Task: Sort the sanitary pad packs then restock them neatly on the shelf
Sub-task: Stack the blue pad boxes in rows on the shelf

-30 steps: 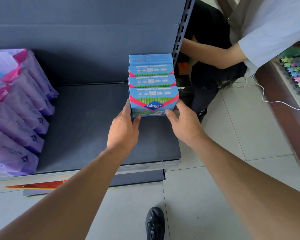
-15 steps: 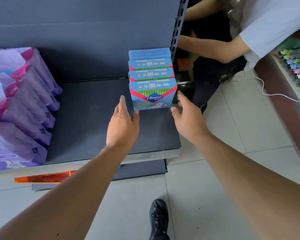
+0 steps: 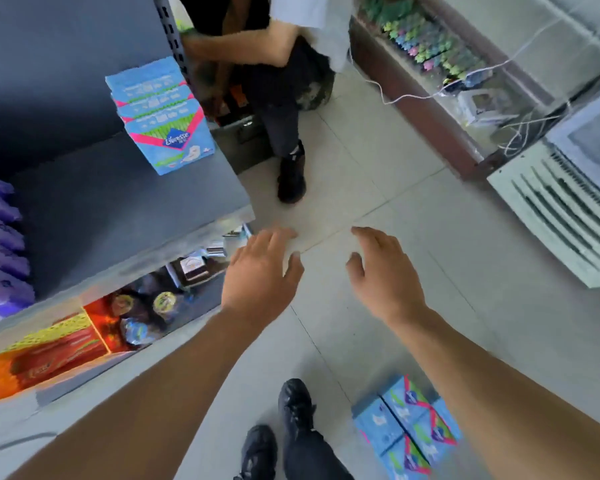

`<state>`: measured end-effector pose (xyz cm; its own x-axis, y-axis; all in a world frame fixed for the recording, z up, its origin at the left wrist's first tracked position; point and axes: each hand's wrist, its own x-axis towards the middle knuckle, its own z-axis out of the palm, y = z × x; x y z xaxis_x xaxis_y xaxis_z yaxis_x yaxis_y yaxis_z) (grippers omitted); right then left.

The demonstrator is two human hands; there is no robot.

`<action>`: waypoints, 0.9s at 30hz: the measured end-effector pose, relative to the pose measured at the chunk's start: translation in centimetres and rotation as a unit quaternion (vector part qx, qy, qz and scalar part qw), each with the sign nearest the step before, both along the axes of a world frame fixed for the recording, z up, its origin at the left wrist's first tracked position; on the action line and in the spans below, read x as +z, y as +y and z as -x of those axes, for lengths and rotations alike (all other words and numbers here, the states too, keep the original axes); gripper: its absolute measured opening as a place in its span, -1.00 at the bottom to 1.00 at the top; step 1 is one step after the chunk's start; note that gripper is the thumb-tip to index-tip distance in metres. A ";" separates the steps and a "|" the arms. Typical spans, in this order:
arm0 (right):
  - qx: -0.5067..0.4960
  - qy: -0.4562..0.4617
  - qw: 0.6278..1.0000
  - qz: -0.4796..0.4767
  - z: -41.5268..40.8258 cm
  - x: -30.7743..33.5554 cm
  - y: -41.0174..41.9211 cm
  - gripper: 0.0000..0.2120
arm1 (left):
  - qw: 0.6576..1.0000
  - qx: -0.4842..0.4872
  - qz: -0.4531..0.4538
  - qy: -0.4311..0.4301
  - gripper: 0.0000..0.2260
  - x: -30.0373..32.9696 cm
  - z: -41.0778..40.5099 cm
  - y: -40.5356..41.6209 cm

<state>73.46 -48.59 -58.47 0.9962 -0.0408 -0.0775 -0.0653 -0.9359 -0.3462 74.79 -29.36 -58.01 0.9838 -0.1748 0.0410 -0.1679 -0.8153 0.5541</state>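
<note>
Now both hands have left the row of blue Libresse packs on the shelf. Left hand and right hand hang loose-fingered and empty over the floor; more blue packs probably come next.

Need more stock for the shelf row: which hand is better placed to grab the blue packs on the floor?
Right, probably. The blue packs lie on the floor beneath the right forearm, on that side of the shoes. Right hand and left hand are both empty.
</note>
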 end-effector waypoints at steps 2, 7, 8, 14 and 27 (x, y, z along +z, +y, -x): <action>-0.068 0.014 0.998 -0.008 3.9 -0.5 -4.0 -0.57 | 0.997 -0.051 -0.004 0.054 -0.72 -0.1 2.3 -3.8; -0.217 0.067 0.973 -0.032 14.1 -2.9 -13.0 -0.53 | 0.973 -0.181 -0.057 0.134 -0.60 -2.6 7.9 -13.5; -0.244 0.080 0.965 -0.047 16.2 -3.6 -14.5 -0.52 | 0.965 -0.205 -0.073 0.149 -0.59 -3.4 9.2 -15.4; -0.377 0.156 0.901 -0.149 27.8 -8.1 -21.6 -0.51 | 0.920 -0.287 -0.138 0.227 -0.60 -7.6 16.6 -24.8; -0.553 0.212 0.766 -0.251 35.0 -20.4 -34.0 -0.48 | 0.856 -0.343 -0.150 0.357 -0.58 -20.8 20.2 -43.5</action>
<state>38.45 -82.56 -78.88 0.2541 -0.7004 -0.6670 -0.9282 0.0172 -0.3718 54.56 -72.85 -78.85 0.4010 -0.6180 -0.6763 -0.3701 -0.7846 0.4975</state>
